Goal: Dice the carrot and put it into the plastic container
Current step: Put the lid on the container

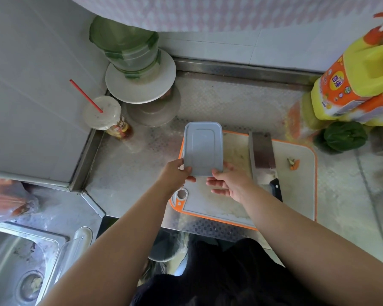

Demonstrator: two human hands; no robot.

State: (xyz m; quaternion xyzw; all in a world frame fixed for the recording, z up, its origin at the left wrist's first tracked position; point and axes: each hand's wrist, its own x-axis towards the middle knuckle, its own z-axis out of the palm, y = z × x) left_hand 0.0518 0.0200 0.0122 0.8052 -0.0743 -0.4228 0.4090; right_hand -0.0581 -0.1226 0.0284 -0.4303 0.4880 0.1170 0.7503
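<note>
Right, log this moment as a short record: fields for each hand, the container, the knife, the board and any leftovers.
left hand: grips the near left corner of the plastic container
right hand: fingers at the container's near right edge
plastic container: grey lid on, at the cutting board's far left
cleaver: lying flat on the board, untouched
cutting board: white with orange rim
carrot scraps: small bits at the board's right

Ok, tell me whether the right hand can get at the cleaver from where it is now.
Probably yes. The right hand sits just beside the cleaver on the cutting board, nothing between them, but its fingers must first let go of the grey container.
</note>
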